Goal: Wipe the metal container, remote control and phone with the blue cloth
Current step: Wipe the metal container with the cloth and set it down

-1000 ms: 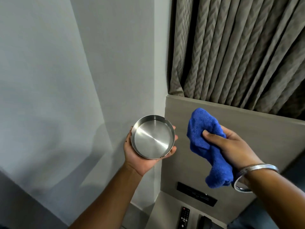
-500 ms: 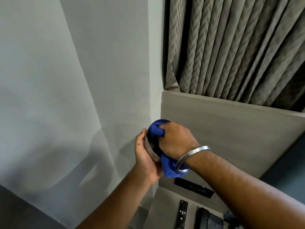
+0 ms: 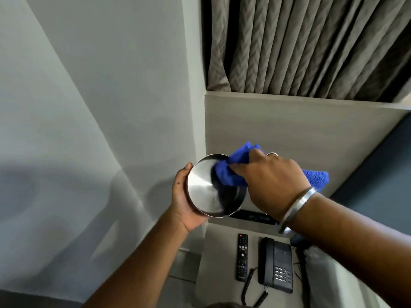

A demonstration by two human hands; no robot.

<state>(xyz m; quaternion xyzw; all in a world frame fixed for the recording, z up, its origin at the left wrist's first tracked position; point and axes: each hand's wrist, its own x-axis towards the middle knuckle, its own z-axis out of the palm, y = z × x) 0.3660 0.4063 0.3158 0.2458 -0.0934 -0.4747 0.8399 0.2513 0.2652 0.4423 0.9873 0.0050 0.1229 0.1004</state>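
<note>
Pressing the blue cloth (image 3: 231,172) into the metal container (image 3: 206,185), where a second back it hung clear to one side and half a second back covered nearly all of the dish. Right hand (image 3: 269,181) clamped on the bunched cloth, left hand (image 3: 184,196) cupped around the rim from behind, open face tilted toward the camera. Means wiping of the first item under way, probably partway across the base. Round, shallow, brushed steel with a bright sheen; plush, loosely folded microfibre. Lying untouched on the bedside surface (image 3: 220,252) below, side by side: slim black remote control (image 3: 242,256) and corded black phone (image 3: 275,265).
</note>
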